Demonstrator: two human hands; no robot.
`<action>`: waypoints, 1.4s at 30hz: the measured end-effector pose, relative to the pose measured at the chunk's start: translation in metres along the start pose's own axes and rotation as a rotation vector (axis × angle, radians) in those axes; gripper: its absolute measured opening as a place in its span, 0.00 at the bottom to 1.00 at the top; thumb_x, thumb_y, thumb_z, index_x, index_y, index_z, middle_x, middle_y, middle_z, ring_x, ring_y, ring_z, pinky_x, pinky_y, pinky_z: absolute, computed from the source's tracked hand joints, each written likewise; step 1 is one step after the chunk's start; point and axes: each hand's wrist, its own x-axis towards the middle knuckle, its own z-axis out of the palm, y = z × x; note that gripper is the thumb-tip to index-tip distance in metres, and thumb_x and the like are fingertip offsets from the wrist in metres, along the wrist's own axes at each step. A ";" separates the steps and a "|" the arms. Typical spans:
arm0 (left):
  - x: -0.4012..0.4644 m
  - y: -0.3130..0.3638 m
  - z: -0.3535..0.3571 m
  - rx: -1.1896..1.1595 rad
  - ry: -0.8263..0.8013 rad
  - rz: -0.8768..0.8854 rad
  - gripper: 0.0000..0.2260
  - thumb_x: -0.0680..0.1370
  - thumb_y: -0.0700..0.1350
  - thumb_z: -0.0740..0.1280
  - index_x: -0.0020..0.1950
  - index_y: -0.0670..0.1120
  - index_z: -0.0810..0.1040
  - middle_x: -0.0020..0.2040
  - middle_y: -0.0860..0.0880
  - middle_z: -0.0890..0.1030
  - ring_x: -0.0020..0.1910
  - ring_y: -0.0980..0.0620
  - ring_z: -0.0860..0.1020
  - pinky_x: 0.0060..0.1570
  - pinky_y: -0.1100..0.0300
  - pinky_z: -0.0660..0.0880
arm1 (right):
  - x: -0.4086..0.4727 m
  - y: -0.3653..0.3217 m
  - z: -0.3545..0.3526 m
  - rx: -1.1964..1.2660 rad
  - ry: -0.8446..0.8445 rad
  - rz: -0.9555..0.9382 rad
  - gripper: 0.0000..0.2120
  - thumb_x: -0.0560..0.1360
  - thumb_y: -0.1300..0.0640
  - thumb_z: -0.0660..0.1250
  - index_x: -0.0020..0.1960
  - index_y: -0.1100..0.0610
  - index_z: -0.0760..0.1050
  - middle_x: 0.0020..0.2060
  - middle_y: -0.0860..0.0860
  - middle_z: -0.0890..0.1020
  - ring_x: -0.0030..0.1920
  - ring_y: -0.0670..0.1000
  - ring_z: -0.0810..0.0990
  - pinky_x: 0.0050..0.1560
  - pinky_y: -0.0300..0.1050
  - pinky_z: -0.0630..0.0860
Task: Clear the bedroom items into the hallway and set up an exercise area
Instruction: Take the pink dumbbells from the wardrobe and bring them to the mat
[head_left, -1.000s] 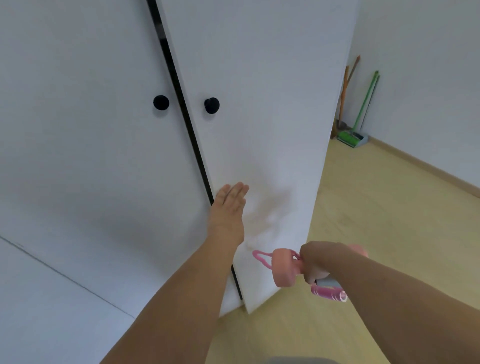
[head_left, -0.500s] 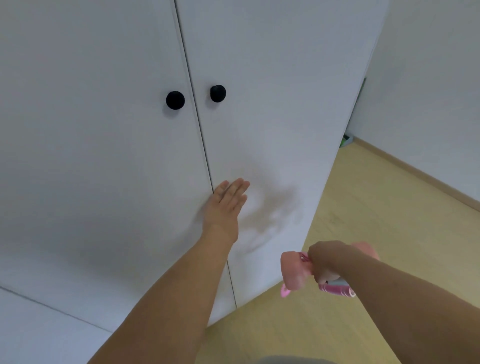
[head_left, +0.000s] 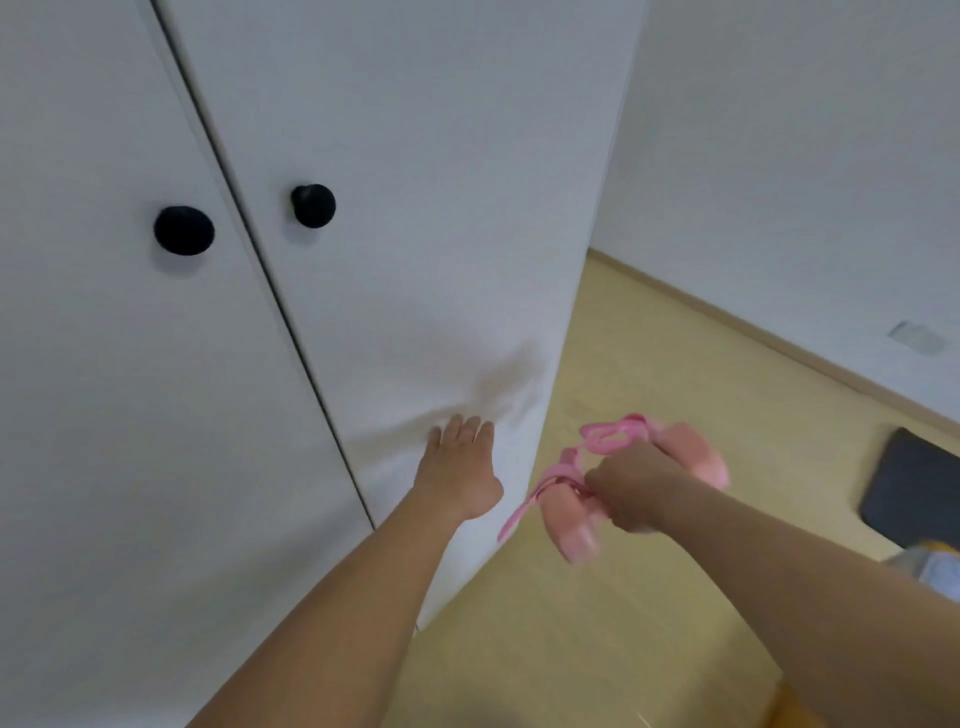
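My right hand (head_left: 636, 488) grips a pink dumbbell (head_left: 696, 457) together with a pink strap or cord that loops out on its far side; the bundle hangs in the air over the wooden floor. One pink dumbbell end sticks out below my fist and another beyond it. My left hand (head_left: 460, 470) lies flat with straight fingers against the lower part of the white wardrobe's right door (head_left: 415, 208), close to its outer edge. Both wardrobe doors look closed, each with a black round knob (head_left: 313, 205).
The white wardrobe fills the left and centre. A light wooden floor (head_left: 649, 353) runs to the right, bounded by a white wall with a skirting board. A dark flat mat or pad (head_left: 914, 488) lies at the right edge, with a pale object partly seen below it.
The right wardrobe door went from ajar to closed under my left hand, which has slid toward its outer edge. My right hand lifted the pink dumbbell bundle slightly; the view swung right.
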 end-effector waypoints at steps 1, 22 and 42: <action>0.010 0.010 0.000 -0.087 -0.078 -0.034 0.31 0.77 0.42 0.57 0.80 0.43 0.52 0.81 0.44 0.47 0.80 0.43 0.42 0.77 0.45 0.44 | -0.002 0.010 0.004 -0.022 0.012 -0.006 0.15 0.75 0.61 0.60 0.61 0.52 0.72 0.50 0.48 0.83 0.53 0.55 0.81 0.61 0.55 0.70; 0.259 0.315 -0.054 0.095 -0.089 0.577 0.49 0.70 0.51 0.72 0.80 0.58 0.40 0.80 0.52 0.38 0.79 0.46 0.37 0.76 0.41 0.49 | -0.055 0.341 0.133 -0.032 0.145 0.185 0.09 0.77 0.60 0.60 0.56 0.55 0.73 0.51 0.52 0.81 0.51 0.58 0.80 0.55 0.54 0.72; 0.498 0.537 -0.051 0.207 -0.424 0.756 0.27 0.61 0.57 0.74 0.59 0.54 0.75 0.62 0.49 0.79 0.62 0.44 0.76 0.59 0.51 0.76 | -0.006 0.571 0.262 0.097 0.019 0.277 0.11 0.79 0.60 0.58 0.59 0.57 0.74 0.55 0.54 0.80 0.55 0.59 0.77 0.58 0.53 0.67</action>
